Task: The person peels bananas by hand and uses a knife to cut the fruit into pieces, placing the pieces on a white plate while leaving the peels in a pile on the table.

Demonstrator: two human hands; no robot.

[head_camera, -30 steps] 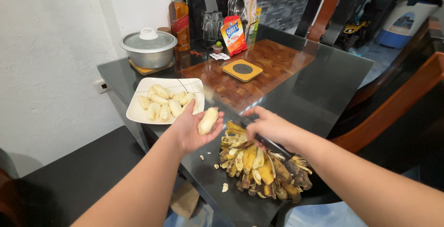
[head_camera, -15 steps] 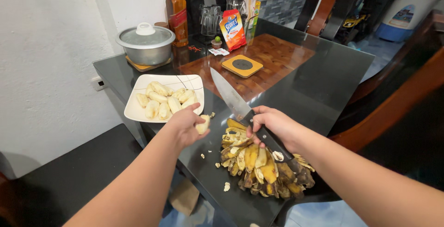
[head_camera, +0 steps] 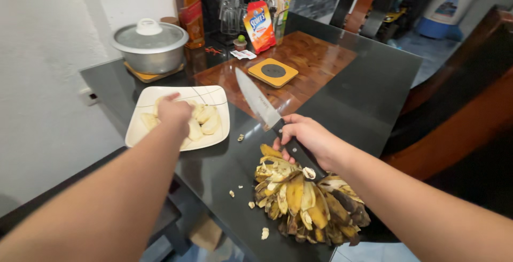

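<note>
Here, left hand (head_camera: pixel 173 110) hovers over square white ceramic plate (head_camera: pixel 143 97) of pale peeled bananas (head_camera: pixel 207 123), fingers hidden, grip unclear. Right hand (head_camera: pixel 304 136) clenches black-handled steel chef's knife (head_camera: pixel 255 100), blade angled up-left, above yellow-brown banana peel heap (head_camera: pixel 307 203).

Lidded pot (head_camera: pixel 150 47); amber bottle (head_camera: pixel 190 12); yellow coaster (head_camera: pixel 273 72)

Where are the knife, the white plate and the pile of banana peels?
knife (head_camera: pixel 255 100), head view, middle of the blade
white plate (head_camera: pixel 214 95), head view, bare far right corner
pile of banana peels (head_camera: pixel 299 200), head view, yellow peel mid-heap
</note>
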